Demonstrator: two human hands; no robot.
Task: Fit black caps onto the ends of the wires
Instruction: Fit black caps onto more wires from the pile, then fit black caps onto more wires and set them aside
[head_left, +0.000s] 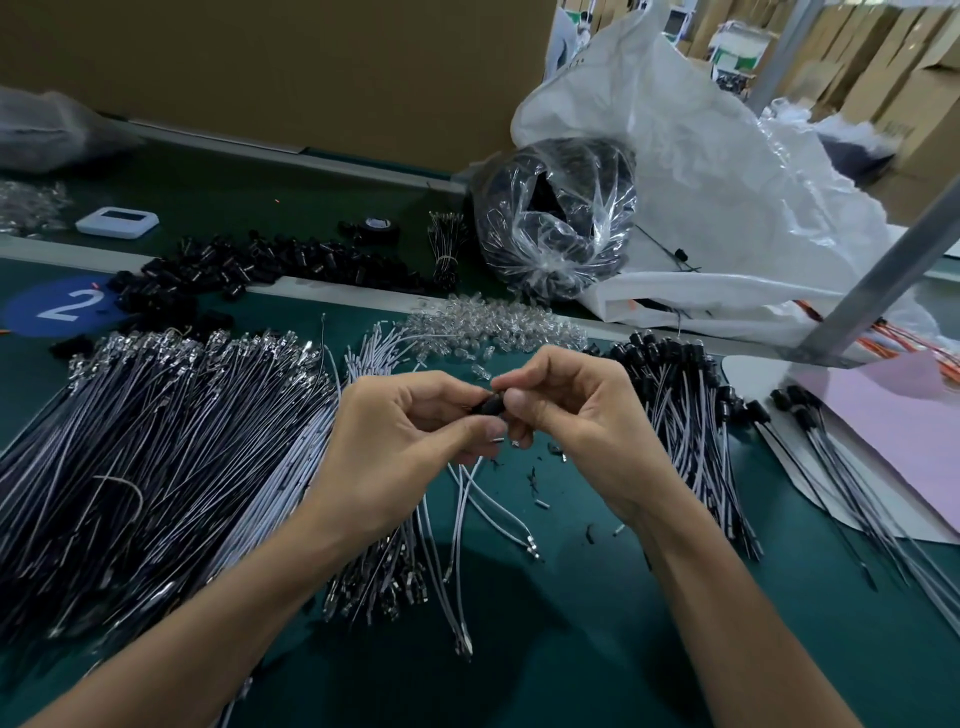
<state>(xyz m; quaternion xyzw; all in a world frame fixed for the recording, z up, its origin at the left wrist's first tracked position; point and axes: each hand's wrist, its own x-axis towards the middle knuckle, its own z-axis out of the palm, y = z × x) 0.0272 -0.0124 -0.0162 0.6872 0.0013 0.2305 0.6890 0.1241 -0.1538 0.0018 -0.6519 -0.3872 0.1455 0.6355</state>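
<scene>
Both hands meet over the middle of the green table. My left hand (410, 436) holds a few thin white wires (462, 499) that trail down from its fingers. My right hand (566, 410) pinches a small black cap (491, 405) between thumb and fingertips, right against the left fingertips. Whether the cap sits on a wire end is hidden by the fingers. A big spread of uncapped black and white wires (156, 447) lies at the left. Loose black caps (249, 265) are heaped at the back left. Capped wires (680, 410) lie in a pile at the right.
Clear plastic pieces (488, 332) lie behind the hands. A clear bag of black parts (556, 218) and a large white sack (727, 197) stand at the back right. A pink sheet (893, 415), a grey metal post (883, 270), a white device (117, 222) and a roll of black tape (378, 226) are also around.
</scene>
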